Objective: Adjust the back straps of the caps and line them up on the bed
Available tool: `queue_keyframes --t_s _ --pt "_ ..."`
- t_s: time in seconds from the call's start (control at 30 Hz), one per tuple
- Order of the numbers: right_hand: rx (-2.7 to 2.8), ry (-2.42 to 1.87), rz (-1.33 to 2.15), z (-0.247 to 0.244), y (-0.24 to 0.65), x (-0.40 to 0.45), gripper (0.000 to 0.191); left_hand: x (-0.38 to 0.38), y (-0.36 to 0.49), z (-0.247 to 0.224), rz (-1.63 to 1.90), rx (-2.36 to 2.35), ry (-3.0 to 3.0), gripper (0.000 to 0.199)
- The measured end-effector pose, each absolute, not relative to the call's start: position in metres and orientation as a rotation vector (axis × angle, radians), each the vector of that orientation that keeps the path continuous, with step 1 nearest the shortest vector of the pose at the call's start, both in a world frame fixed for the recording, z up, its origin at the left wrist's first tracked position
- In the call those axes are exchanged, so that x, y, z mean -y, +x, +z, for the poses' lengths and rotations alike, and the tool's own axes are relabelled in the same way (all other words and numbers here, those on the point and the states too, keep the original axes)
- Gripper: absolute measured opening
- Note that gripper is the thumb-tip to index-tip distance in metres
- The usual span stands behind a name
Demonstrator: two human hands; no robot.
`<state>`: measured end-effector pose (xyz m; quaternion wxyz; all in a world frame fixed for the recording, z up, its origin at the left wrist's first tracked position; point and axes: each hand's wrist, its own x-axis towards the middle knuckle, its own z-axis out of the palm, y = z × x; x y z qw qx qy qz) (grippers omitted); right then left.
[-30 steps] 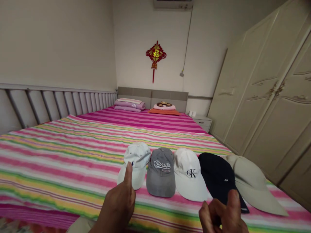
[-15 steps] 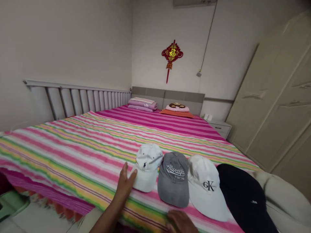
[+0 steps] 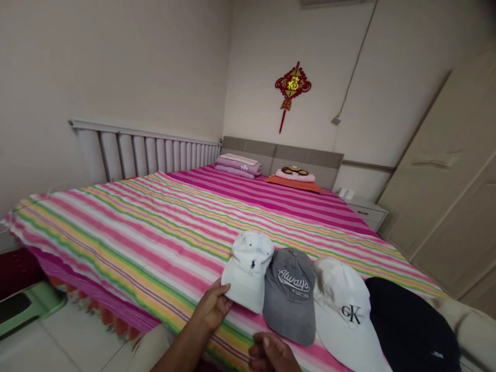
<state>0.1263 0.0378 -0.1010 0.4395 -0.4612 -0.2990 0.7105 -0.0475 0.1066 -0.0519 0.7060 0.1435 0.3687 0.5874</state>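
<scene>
Four caps lie in a row on the striped bedspread [image 3: 155,227]. Leftmost is a white cap [image 3: 248,271] with a small dark logo; my left hand [image 3: 215,305] pinches the left edge of its brim. Beside it lies a gray cap [image 3: 290,297] with white lettering. A white cap with black letters [image 3: 346,310] comes after that, and a black cap [image 3: 413,325] is at the far right. Below the gray cap's brim, my right hand [image 3: 273,351] has its fingers curled, touching no cap; whether anything small is in it is hidden.
Folded purple bedding [image 3: 238,166] and a pink folded item [image 3: 295,174] on orange cloth lie near the headboard [image 3: 287,155]. A radiator [image 3: 155,152] lines the left wall. A green stool [image 3: 36,310] stands at lower left, a nightstand [image 3: 368,213] at right.
My left hand has closed on the leftmost white cap's brim, and that cap is turned slightly. My right hand has risen a little toward the caps. The view has shifted left.
</scene>
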Motion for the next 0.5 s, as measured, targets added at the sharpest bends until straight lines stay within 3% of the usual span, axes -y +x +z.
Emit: queue_keyframes --t_s 0.27,0.37,0.5 --pt "0.671 -0.560 1.933 -0.054 0.136 -0.054 0.063 -0.055 -0.071 -0.060 1.190 -0.214 0.522 0.051" --pt "0.730 -0.592 1.747 -0.049 0.139 -0.061 0.049 -0.036 -0.075 -0.075 1.108 -0.208 0.564 0.052" --pt "0.764 -0.632 1.692 -0.040 0.137 -0.065 0.053 -0.024 -0.079 -0.081 1.000 -0.256 0.652 0.043"
